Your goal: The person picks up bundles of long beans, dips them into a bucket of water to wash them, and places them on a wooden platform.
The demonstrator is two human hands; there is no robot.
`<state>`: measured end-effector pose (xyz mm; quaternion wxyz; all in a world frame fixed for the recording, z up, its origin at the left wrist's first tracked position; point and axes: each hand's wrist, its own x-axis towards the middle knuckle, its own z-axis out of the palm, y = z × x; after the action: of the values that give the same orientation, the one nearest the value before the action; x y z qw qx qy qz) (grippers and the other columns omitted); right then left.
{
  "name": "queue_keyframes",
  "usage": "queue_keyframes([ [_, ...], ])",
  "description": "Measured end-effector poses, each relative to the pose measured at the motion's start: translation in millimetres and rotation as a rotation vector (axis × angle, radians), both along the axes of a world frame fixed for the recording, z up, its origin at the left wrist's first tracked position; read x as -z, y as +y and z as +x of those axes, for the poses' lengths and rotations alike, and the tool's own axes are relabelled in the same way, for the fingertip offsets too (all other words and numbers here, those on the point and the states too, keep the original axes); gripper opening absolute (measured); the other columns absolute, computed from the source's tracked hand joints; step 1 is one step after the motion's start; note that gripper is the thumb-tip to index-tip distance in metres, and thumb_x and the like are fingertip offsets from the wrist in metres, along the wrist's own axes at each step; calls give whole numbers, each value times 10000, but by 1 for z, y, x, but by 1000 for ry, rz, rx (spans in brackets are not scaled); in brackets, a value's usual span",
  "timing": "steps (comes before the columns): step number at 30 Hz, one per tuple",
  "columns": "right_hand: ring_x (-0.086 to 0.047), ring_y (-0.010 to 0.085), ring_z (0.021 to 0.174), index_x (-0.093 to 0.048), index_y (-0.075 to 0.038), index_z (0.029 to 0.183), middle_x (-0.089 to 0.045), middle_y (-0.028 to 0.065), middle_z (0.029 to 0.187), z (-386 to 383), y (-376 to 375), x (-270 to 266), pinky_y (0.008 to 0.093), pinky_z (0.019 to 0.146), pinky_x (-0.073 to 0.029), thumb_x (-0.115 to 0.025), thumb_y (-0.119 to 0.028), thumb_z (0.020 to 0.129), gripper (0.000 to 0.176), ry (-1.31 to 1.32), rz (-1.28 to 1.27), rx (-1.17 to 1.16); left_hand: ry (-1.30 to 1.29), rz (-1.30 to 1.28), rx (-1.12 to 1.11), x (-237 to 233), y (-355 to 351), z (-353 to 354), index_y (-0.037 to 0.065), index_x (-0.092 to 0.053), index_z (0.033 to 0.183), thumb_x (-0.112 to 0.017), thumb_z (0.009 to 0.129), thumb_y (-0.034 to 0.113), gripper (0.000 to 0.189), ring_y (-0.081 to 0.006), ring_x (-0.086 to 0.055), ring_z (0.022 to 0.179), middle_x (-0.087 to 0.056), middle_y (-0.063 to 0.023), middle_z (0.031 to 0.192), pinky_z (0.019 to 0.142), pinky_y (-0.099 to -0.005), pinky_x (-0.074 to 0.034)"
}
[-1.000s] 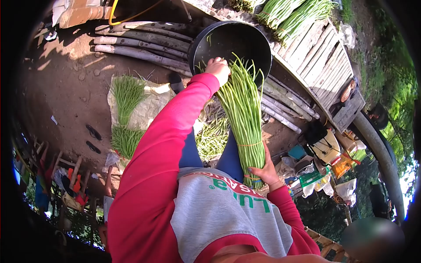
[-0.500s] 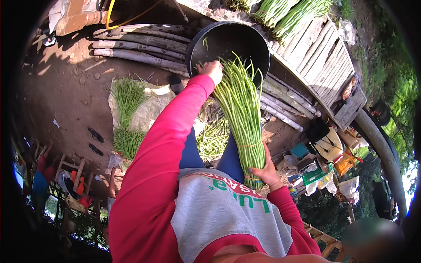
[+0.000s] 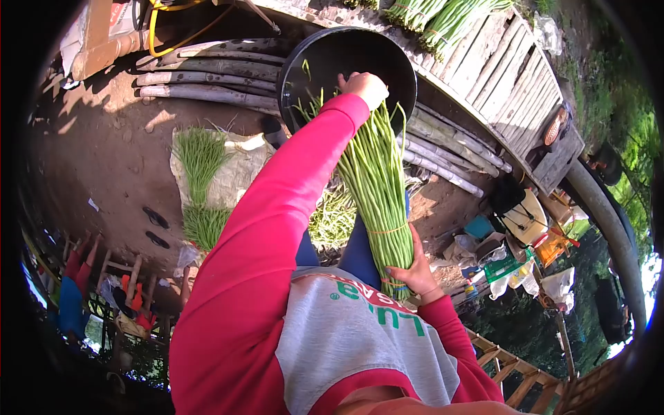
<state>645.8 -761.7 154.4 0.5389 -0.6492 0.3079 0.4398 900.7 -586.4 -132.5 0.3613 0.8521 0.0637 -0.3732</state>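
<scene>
A large bundle of long green beans (image 3: 379, 187) lies slantwise over my lap, with a band around its lower part. My right hand (image 3: 415, 273) is wrapped round the bundle's lower end, near a second band. At the upper end, my left hand (image 3: 366, 90) is curled over the bean tips; its fingertips are partly hidden. Both the tips and this hand are over a round black basin (image 3: 311, 76), where a few loose bean pieces show. More loose beans (image 3: 333, 220) lie between my legs.
Bean bundles (image 3: 200, 166) lie on a pale sack (image 3: 238, 162) at left. Others (image 3: 449, 24) rest on a slatted wooden platform (image 3: 508, 83) beyond the basin. Poles (image 3: 207, 79) lie beside it. Slippers (image 3: 155, 228) are on the ground. A person (image 3: 72, 297) is at far left.
My left hand has moved right and slightly up across the bean tips. My right hand still holds the lower end, and the view has shifted slightly.
</scene>
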Motion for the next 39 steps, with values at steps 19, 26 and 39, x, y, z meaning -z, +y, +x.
queue_keyframes([
  [19, -450, 248, 1323, -155, -88, 1573, -435, 133, 1461, 20, -1, -7, 371, 1099, -396, -820, -58, 639, 1147, 90, 40, 53, 344, -61, 117, 103, 12, 33, 99, -732, 1121, -705, 823, 382, 412, -329, -641, 1127, -675, -199, 1186, 956, -386, -495],
  [26, -469, 244, 1305, -158, -93, 1573, -455, 123, 1446, 25, 0, -8, 371, 1108, -385, -821, -62, 647, 1139, 143, 53, 95, -32, -170, 317, 49, 49, 50, 148, -764, 1078, -661, 874, 219, 239, -287, -673, 1028, -731, -110, 1051, 931, -390, -492],
  [39, -542, 254, 1185, -199, -47, 1552, -478, 137, 1381, 78, 8, -19, 370, 1021, -444, -759, -112, 679, 1039, 67, 98, -55, -983, 167, -143, -74, 99, -35, 161, -564, 1356, -600, 870, 157, 487, -378, -355, 1404, -443, -104, 1490, 1135, -619, -243],
])
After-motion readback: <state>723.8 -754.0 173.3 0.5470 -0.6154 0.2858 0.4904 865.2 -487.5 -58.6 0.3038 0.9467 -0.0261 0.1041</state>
